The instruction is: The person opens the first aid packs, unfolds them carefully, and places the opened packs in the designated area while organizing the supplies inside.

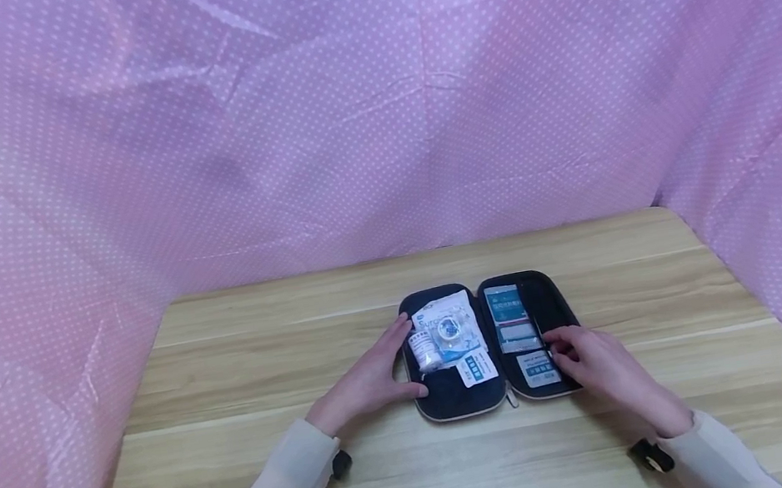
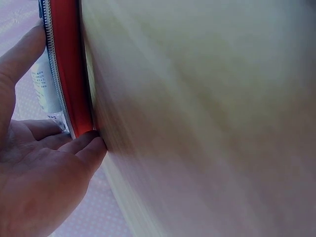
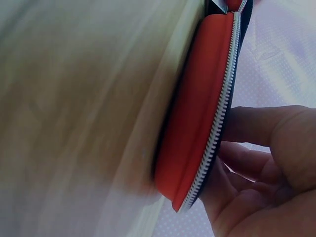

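Note:
A zip case (image 1: 461, 408) lies unfolded on the table, black inside and red outside (image 3: 197, 103). In its left half sit a white-and-blue packet (image 1: 462, 301), a clear-wrapped roll (image 1: 424, 352), a round tape roll (image 1: 448, 327) and a small white-and-blue sachet (image 1: 477, 368). The right half holds teal-and-white packets (image 1: 507, 307) and another sachet (image 1: 538, 369) beside a dark pocket edge. My left hand (image 1: 369, 378) grips the case's left side, thumb over the rim. My right hand (image 1: 601, 360) reaches over the right rim, fingers curled, thumb and fingertips pinching at the pocket edge; the wall hides them in the right wrist view.
A wood-grain table (image 1: 260, 331) bears the case. Pink dotted cloth (image 1: 348, 158) hangs behind it and along both sides. A zipper pull (image 1: 512, 396) dangles at the case's near hinge end. Black straps circle both wrists below beige sleeves (image 1: 275, 481).

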The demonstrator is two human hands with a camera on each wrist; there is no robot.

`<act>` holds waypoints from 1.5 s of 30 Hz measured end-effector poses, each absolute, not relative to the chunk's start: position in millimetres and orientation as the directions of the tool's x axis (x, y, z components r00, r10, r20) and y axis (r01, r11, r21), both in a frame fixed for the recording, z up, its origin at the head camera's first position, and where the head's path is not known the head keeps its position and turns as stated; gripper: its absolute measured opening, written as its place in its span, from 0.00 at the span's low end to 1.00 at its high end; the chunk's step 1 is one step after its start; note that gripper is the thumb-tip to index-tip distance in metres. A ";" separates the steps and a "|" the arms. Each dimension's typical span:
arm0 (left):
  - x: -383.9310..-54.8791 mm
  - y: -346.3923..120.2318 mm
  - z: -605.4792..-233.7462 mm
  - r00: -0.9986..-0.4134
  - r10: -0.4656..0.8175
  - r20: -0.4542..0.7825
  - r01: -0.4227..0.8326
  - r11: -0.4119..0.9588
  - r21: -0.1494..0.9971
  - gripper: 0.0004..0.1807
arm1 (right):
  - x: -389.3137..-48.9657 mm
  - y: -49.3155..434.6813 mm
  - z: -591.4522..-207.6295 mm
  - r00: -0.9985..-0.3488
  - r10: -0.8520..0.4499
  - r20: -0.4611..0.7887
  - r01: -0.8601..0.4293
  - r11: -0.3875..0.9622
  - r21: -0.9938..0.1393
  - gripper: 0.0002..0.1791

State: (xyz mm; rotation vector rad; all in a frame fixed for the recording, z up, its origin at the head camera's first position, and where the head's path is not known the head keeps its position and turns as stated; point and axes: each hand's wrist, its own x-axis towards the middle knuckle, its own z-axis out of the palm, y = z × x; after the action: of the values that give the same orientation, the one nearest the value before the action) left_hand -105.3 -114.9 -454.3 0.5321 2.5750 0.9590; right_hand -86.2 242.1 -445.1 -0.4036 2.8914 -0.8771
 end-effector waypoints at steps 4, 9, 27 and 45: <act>-106.0 -114.9 -455.1 -0.871 0.458 -0.179 0.230 0.701 0.675 0.60 | -86.1 241.1 -446.1 -0.961 -0.277 -0.003 -0.228 0.794 -0.563 0.15; -106.0 -115.2 -455.0 -0.870 0.458 -0.185 0.225 0.701 0.677 0.60 | -84.8 239.9 -445.2 -0.962 -0.271 -0.022 -0.210 0.791 -0.574 0.16; -105.3 -115.0 -453.0 -0.875 0.451 -0.178 0.227 0.705 0.672 0.60 | -82.6 248.4 -434.9 -0.968 -0.250 0.037 -0.230 0.809 -0.541 0.16; -105.7 -114.3 -456.6 -0.876 0.450 -0.174 0.230 0.707 0.669 0.60 | -79.7 225.0 -434.1 -0.901 -0.331 0.279 -0.432 0.728 -0.532 0.17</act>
State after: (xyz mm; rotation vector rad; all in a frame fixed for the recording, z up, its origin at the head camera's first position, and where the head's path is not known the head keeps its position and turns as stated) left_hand -105.7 -114.3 -456.6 0.5328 2.5909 0.9517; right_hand -79.7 225.0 -434.1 -0.6836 3.0725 -1.0151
